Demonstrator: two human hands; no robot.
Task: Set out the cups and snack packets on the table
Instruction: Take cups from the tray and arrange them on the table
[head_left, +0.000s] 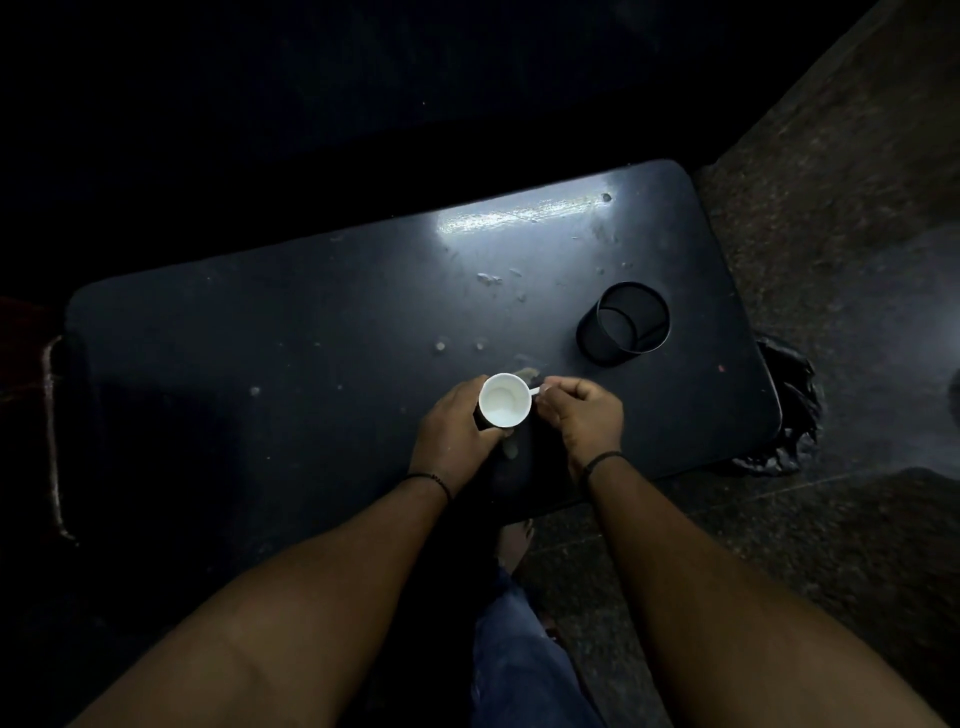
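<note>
both hands (519, 421) gripping white cup (505, 399)

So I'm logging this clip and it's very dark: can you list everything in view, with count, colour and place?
table: one, black, scuffed and speckled, fills the middle of the view
cup: one, white inside, dark outside, near the table's near edge, held in both hands
mesh pot: one, black, looks empty, at the table's right end
dark bag: one, black, crumpled, on the floor by the table's right edge
floor: dark speckled stone, on the right
left hand: grips the cup's side
right hand: pinches the cup's white handle
</note>
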